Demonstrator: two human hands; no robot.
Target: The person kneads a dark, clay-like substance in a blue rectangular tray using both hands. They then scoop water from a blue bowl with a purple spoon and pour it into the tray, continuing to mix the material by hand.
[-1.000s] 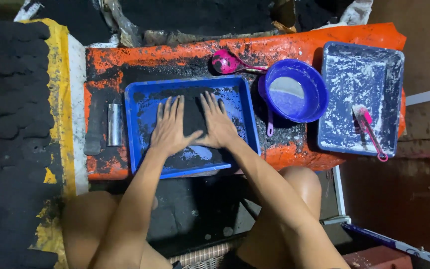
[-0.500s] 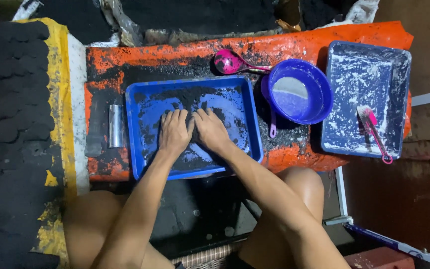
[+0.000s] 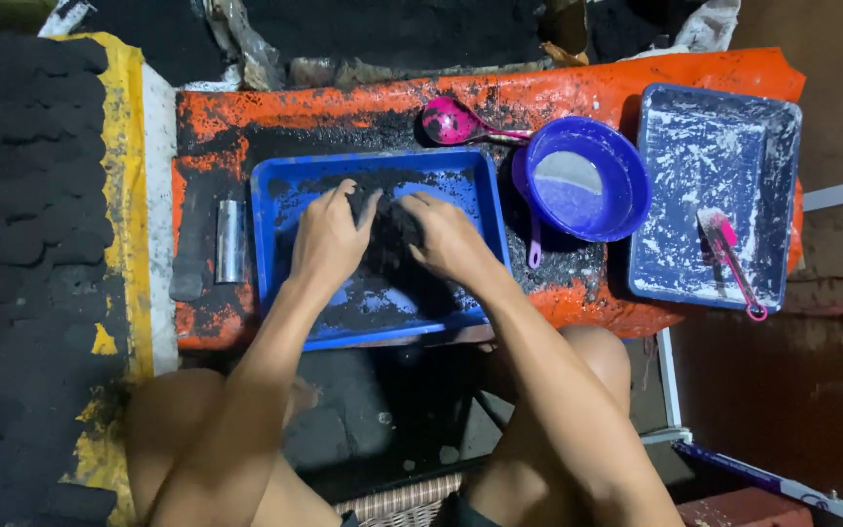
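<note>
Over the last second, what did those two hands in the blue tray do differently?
Both hands went from lying flat and spread to drawing together. Now the left hand and right hand cup a heap of black material in the blue tray. The metal cylinder, purple bowl, pink scoop and brush stayed put.

Both hands in a blue tray of black powder

The left hand (image 3: 329,239) and right hand (image 3: 451,244) cup a black powder mound (image 3: 392,234) inside the blue tray (image 3: 275,195).

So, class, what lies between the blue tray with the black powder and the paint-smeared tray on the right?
In the head view, a blue bowl holding whitish liquid sits between them.
</note>
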